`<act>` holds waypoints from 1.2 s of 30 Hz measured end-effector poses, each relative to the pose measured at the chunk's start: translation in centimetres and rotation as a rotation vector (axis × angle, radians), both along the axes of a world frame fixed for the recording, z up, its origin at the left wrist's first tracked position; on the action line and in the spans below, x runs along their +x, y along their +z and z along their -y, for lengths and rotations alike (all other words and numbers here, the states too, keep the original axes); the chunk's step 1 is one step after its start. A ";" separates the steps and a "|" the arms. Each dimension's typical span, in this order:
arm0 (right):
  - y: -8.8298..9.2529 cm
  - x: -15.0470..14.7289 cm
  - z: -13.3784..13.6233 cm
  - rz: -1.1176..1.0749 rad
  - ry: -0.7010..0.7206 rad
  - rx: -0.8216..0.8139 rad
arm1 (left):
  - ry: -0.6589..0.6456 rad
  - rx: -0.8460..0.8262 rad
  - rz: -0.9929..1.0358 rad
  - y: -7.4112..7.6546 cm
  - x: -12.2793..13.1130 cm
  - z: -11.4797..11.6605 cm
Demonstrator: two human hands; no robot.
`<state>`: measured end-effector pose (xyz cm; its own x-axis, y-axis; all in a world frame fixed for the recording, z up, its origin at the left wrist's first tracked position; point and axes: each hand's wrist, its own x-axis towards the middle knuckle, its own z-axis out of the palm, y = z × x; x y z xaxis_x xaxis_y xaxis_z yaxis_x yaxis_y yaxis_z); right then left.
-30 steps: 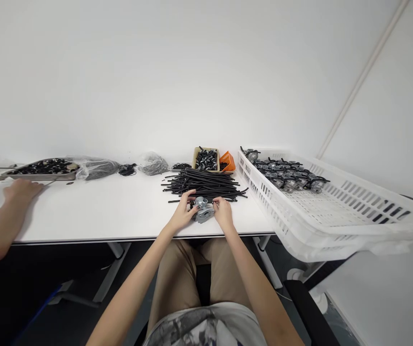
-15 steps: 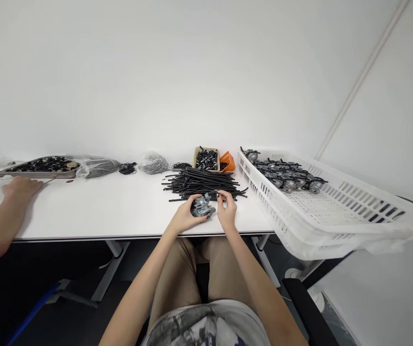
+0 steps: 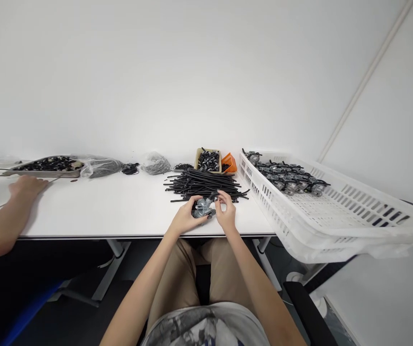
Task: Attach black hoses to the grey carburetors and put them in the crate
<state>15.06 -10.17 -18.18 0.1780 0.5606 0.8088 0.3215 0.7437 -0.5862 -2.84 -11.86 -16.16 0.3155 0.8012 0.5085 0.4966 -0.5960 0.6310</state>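
My left hand (image 3: pixel 185 216) is wrapped around a grey metal part that looks like a small carburetor (image 3: pixel 202 207), held just above the front of the table. On the part's upper right, my right hand (image 3: pixel 227 213) pinches a short black rubber hose (image 3: pixel 213 195) between thumb and fingertips. The hose's far end is hidden by those fingers. Just behind both hands lies a loose pile of long black hoses (image 3: pixel 202 184) on the white table (image 3: pixel 120 206).
On the right, a large white plastic basket (image 3: pixel 321 240) holds several similar grey parts with black hoses. A tan bin (image 3: pixel 196 161) and an orange basket (image 3: pixel 230 162) stand behind the pile. Plastic bags (image 3: pixel 155 163) and a tray (image 3: pixel 44 174) line the back. A co-worker's arm (image 3: pixel 8 221) rests at left.
The grey part has turned slightly in my left hand, and my right fingers have shifted a little at the hose. The view has moved slightly.
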 end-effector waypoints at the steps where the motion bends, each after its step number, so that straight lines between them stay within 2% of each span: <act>1: 0.1 0.0 0.1 0.018 0.038 -0.011 | -0.002 0.003 0.002 0.0 0.0 0.0; 7: 0.1 -0.1 -0.3 0.025 0.198 -0.160 | -0.011 0.012 0.027 0.0 -0.1 -0.1; 12: -0.1 -0.3 -1.1 -0.112 0.334 -0.322 | -0.013 0.005 0.032 0.1 -0.1 -0.1; 20: 0.8 -0.9 -0.9 -0.355 0.608 -0.587 | -0.040 -0.112 0.075 0.0 -0.2 -0.6; 27: 0.0 -2.0 0.2 -0.629 0.689 -0.627 | -0.075 -0.132 0.085 0.5 -0.1 -0.1; 36: 0.3 -1.6 0.9 -0.590 0.683 -0.622 | -0.082 -0.135 0.090 0.4 -0.2 -0.2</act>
<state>13.42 -11.10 -17.85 -0.0595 0.9689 0.2401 -0.5006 0.1792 -0.8469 -3.06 -11.68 -15.75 0.3407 0.8377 0.4268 0.3877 -0.5388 0.7479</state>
